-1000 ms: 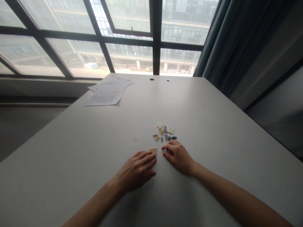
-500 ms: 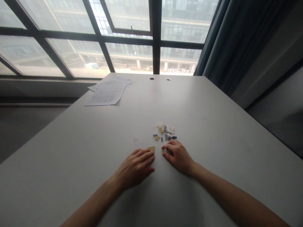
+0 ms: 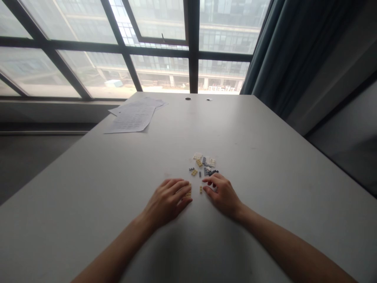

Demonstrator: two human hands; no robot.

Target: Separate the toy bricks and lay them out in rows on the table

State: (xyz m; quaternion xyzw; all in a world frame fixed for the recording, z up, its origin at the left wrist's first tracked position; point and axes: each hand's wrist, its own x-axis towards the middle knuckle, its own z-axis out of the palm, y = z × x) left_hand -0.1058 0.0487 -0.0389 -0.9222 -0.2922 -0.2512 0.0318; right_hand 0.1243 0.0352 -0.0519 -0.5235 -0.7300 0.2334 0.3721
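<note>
My left hand [image 3: 169, 200] rests on the table with its fingers over a yellow toy building plate [image 3: 189, 192] and its thumb at the near edge, gripping it. Most of that plate is hidden under the fingers. Opposite it, my right hand [image 3: 219, 192] has thumb and fingers apart and holds nothing. Just left of its fingertips a small yellow toy brick [image 3: 200, 189] lies on the table. Beyond both hands is a loose pile of bricks, with a yellow brick [image 3: 199, 162], a smaller yellow one [image 3: 194, 172] and a black one [image 3: 213, 173].
White brick pieces [image 3: 197, 156] and grey ones [image 3: 204, 160] lie in the same pile. Printed papers [image 3: 129, 118] are spread at the far left of the white table [image 3: 265, 149]. Windows and a dark curtain [image 3: 273, 59] stand behind.
My right hand has let go of the small yellow brick, and its fingers have opened slightly. My left thumb has moved up to the yellow plate, and its fingers cover more of it.
</note>
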